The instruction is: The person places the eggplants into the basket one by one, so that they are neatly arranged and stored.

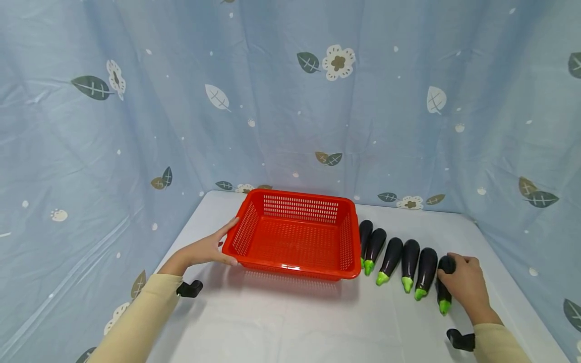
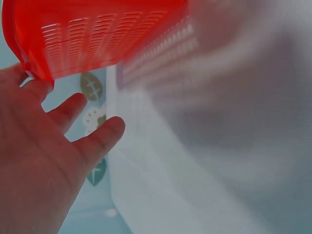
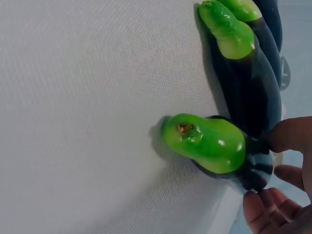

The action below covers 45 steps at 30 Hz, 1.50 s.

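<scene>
A red plastic basket (image 1: 297,269) with slotted walls stands tilted at the middle of the white table. My left hand (image 1: 206,250) holds its left corner, thumb by the near edge and a finger along the left rim. In the left wrist view, two fingers meet the basket rim (image 2: 29,70) while the others spread free below. To the right of the basket lie several dark purple eggplants (image 1: 410,259) in a row, green caps toward me. My right hand (image 1: 465,282) grips the rightmost eggplant (image 1: 444,292) near its far end; its green cap (image 3: 204,144) faces the right wrist camera.
A white cloth covers the table (image 1: 317,322). Behind and at both sides hangs a blue patterned curtain (image 1: 281,126). The leftmost eggplant (image 1: 365,234) lies close against the basket's right side, partly hidden by it.
</scene>
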Motion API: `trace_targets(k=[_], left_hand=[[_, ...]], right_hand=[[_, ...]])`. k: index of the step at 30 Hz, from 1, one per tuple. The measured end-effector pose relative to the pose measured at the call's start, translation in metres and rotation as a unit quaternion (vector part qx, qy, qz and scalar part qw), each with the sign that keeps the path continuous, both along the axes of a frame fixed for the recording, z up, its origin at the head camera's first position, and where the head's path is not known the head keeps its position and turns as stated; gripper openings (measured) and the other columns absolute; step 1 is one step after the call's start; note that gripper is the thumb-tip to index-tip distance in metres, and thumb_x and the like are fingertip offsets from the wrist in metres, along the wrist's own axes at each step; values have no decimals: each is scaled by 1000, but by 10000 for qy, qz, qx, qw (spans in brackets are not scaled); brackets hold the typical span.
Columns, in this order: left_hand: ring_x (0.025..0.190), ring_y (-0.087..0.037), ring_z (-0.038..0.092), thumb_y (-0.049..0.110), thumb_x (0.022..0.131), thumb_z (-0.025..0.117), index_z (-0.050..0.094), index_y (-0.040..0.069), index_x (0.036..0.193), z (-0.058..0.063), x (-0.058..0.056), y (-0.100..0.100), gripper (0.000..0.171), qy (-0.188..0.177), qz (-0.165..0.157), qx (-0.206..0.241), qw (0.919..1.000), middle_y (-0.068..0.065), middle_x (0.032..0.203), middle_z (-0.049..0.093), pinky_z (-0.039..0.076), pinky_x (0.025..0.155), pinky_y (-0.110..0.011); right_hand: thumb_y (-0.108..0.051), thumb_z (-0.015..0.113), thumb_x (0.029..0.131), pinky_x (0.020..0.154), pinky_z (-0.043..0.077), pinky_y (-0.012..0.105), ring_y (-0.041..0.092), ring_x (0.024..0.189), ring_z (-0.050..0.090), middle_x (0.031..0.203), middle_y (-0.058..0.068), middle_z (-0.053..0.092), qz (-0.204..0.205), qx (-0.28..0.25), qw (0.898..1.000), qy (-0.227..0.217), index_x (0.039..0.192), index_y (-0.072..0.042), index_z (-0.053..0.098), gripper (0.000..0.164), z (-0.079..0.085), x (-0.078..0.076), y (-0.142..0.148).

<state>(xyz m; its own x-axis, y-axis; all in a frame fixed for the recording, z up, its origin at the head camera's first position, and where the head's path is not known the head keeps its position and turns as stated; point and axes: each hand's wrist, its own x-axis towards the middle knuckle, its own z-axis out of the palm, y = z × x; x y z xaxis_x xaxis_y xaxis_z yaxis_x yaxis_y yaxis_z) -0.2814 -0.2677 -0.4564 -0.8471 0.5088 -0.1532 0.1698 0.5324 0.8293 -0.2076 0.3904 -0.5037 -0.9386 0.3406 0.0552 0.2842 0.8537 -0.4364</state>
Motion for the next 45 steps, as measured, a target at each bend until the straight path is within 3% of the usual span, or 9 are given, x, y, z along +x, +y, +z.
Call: trace_targets(k=[11, 19, 25, 45], left_hand=[[148, -40, 22, 39, 76, 88, 2, 27, 165, 2, 4, 4, 124, 60, 77, -113, 9999, -10, 170, 5, 45, 106, -58], [149, -39, 20, 43, 75, 88, 4, 30, 165, -2, 5, 7, 124, 188, 133, -188, 9996, -7, 171, 4, 46, 105, -58], [149, -41, 20, 41, 78, 87, 2, 27, 165, -1, 8, 8, 123, 249, 44, -151, 9996, -10, 171, 3, 45, 106, -60], [149, -41, 23, 46, 76, 87, 3, 26, 165, 0, 15, 17, 124, 395, 89, -364, 9985, -8, 171, 6, 42, 107, -62]], right_hand=[[-30, 64, 94, 88, 44, 72, 68, 113, 43, 130, 52, 29, 88, -76, 9989, -462, 145, 8, 35, 69, 3, 4, 4], [-28, 63, 95, 89, 43, 72, 65, 115, 42, 132, 50, 31, -13, -268, 9990, -347, 145, 9, 36, 68, 2, 3, 3], [-28, 62, 96, 92, 41, 72, 62, 121, 39, 136, 46, 34, -102, -455, 9987, -204, 147, 8, 36, 67, 0, 1, 2], [-27, 63, 96, 94, 41, 73, 61, 123, 38, 139, 44, 36, 98, -344, 9987, 359, 149, 7, 38, 68, 15, -8, -16]])
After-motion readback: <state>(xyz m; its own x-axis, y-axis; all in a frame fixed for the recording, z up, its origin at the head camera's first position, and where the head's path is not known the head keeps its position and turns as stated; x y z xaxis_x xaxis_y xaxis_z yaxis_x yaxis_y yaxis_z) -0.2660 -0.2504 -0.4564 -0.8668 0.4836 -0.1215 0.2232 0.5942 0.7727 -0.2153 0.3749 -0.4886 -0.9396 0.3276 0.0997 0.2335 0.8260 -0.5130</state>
